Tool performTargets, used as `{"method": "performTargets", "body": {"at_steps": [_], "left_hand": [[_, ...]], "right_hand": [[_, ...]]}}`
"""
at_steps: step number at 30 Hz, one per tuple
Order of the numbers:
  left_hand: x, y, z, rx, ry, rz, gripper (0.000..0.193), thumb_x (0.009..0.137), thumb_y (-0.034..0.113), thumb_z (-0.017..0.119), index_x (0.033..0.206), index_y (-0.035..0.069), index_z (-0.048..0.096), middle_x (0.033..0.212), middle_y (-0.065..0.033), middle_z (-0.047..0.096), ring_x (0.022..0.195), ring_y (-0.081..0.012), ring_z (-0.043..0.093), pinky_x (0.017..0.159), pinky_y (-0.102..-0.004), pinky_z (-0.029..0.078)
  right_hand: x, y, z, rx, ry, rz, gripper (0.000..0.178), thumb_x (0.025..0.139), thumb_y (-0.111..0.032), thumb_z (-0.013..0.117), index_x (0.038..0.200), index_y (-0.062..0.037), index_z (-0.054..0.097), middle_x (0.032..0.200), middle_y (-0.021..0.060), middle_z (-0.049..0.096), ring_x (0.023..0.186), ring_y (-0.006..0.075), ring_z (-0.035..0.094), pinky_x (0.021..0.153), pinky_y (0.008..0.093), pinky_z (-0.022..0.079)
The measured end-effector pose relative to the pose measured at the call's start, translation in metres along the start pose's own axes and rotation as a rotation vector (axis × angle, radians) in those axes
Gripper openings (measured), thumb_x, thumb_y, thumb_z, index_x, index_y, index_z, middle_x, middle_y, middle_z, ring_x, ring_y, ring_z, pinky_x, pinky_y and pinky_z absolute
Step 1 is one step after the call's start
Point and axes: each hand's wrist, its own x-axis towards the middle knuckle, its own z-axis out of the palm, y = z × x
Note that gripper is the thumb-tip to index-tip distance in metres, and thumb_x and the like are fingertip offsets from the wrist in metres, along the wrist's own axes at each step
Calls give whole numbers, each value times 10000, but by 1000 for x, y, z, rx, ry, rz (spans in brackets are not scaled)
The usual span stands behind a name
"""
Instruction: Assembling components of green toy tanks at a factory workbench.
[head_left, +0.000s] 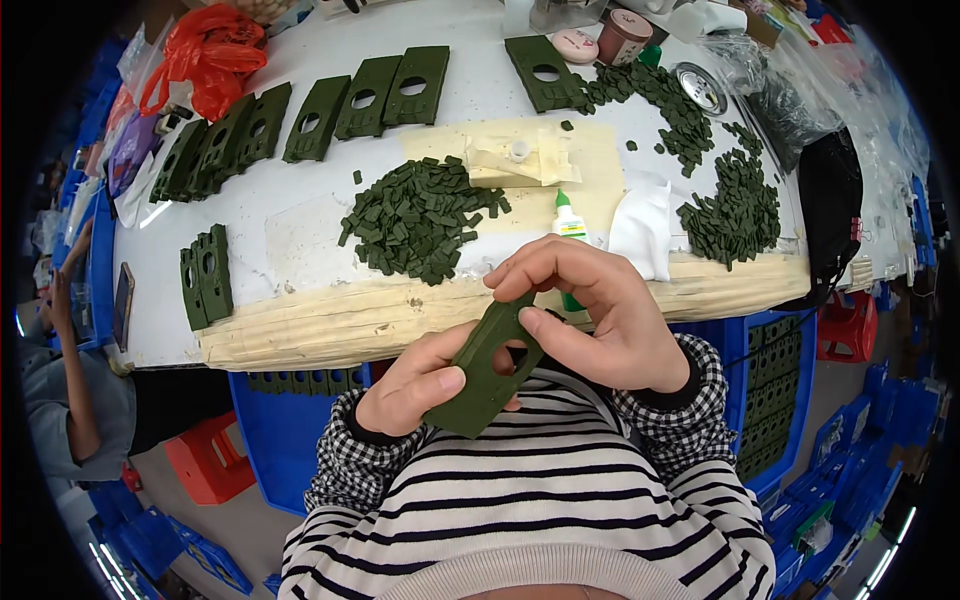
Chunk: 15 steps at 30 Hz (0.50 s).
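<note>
Above my lap, in front of the table's near edge, I hold a dark green moulded panel (pixel 470 395) with a round hole through it. My left hand (pixel 408 385) is closed around its lower left side, thumb on top. At the upper end, my right hand (pixel 600 315) grips it with the thumb pressed on the face and fingers curled over the edge. Whether a small piece sits under the right fingers is hidden. Just beyond my hands stands a white glue bottle (pixel 569 222) with a green tip. A heap of small green pieces (pixel 415 218) lies to its left.
More green panels (pixel 418 85) are lined up along the far left of the white table (pixel 300 225). Other piles of small pieces (pixel 735 210) lie at right, near a white cloth (pixel 641 230). Blue bins (pixel 270 420) and a red stool (pixel 208 460) stand below. Another person's arm (pixel 70 330) shows at left.
</note>
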Motion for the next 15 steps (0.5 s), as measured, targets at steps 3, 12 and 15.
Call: {"method": "performTargets", "body": {"at_steps": [3,12,15], "left_hand": [[0,0,1,27,7,-4,750,801,493,520,1246,-101,410,992,-194,557,897,-266,619,828,-459,544],[-3,0,5,-86,1,-18,742,794,486,518,1210,-124,448,936,-201,570,792,-274,634,753,-438,561],[-8,-4,-1,-116,-80,-6,770,853,555,449,1200,-132,465,925,-204,586,733,-275,647,712,-369,562]], "right_hand": [[0,5,4,-18,61,-53,192,816,14,564,1004,40,593,1007,121,609,886,171,608,820,291,486],[-8,-10,-8,-201,-93,-231,409,768,-76,710,1132,2,543,1096,124,571,975,215,586,801,316,513],[-15,-9,-12,-297,-164,-258,509,748,-111,747,1187,-10,508,1143,127,533,1028,237,559,818,338,517]]}}
